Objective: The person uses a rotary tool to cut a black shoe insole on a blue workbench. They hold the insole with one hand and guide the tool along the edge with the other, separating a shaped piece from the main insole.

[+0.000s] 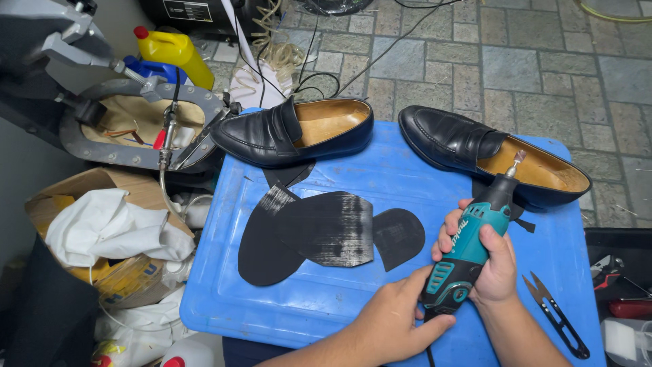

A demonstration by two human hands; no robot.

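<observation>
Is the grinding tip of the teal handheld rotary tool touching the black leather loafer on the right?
Cannot tell. In the head view the teal rotary tool, gripped by the right hand, points its tip over the right black leather loafer's tan insole; overlap hides any gap.

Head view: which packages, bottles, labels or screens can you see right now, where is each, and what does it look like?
Yellow plastic bottle with red cap: top left, on its side, behind the grey metal machine.
Blue plastic container: beside the yellow bottle, mostly hidden.
Brown cardboard box: left of the blue plastic tabletop, open, stuffed with white cloth.
White rectangular label: top edge, on a black device.
White bottle, red cap: bottom left.
No screens.
</observation>
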